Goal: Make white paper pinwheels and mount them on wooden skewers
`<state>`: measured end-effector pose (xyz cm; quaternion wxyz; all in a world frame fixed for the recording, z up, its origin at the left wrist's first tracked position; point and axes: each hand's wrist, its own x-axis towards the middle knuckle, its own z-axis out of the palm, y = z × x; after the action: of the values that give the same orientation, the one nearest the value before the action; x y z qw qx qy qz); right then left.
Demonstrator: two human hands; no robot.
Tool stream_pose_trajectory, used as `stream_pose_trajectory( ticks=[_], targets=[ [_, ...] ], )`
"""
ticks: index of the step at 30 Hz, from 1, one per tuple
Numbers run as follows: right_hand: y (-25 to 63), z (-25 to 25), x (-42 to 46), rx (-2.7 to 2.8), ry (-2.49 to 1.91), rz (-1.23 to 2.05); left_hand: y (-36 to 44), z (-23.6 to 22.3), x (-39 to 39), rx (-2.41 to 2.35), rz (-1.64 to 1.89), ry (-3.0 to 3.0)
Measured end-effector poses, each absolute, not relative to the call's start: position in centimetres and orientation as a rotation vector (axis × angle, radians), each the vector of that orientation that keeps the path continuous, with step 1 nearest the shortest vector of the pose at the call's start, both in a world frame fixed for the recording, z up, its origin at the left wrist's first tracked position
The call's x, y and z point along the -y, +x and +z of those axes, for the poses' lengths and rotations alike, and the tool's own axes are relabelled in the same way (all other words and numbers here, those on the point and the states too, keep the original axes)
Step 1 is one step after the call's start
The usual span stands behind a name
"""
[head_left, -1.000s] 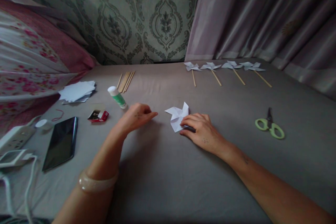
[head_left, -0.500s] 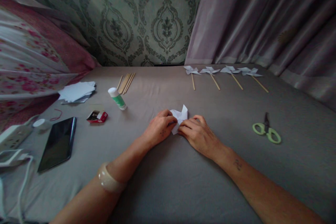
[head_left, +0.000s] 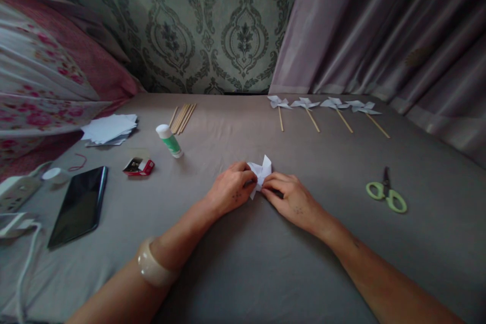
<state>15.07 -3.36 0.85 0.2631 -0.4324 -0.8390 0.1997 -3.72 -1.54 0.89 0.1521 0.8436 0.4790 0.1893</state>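
Observation:
A white folded paper pinwheel (head_left: 261,168) without a stick is in the middle of the cloth, between my two hands. My left hand (head_left: 235,185) is closed on its left side, thumb and fingers pinching the paper. From the right, my right hand (head_left: 290,193) pinches the lower right edge with bent fingers. One blade points up beyond the fingertips, and a lower corner shows between the hands. The fingers hide the side blades.
Several finished pinwheels (head_left: 334,103) on sticks lie at the back right. Green-handled scissors (head_left: 387,195) rest at right. To the left are a glue stick (head_left: 169,142), wooden sticks (head_left: 184,118), a red box (head_left: 138,166), paper sheets (head_left: 110,129), a phone (head_left: 79,207) and a power strip (head_left: 17,193).
My left hand has moved right from beside the glue stick and taken hold of the paper pinwheel. My right hand has stayed at its right side. The view has shifted slightly.

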Motion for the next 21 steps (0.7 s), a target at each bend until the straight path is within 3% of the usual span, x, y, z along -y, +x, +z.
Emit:
stream_pose_trajectory(
  ticks=[21],
  targets=[
    [14.0, -0.5, 2.8, 2.086, -1.519, 0.342, -3.7, 0.6, 1.4, -1.377, 0.588, 2.412]
  ],
)
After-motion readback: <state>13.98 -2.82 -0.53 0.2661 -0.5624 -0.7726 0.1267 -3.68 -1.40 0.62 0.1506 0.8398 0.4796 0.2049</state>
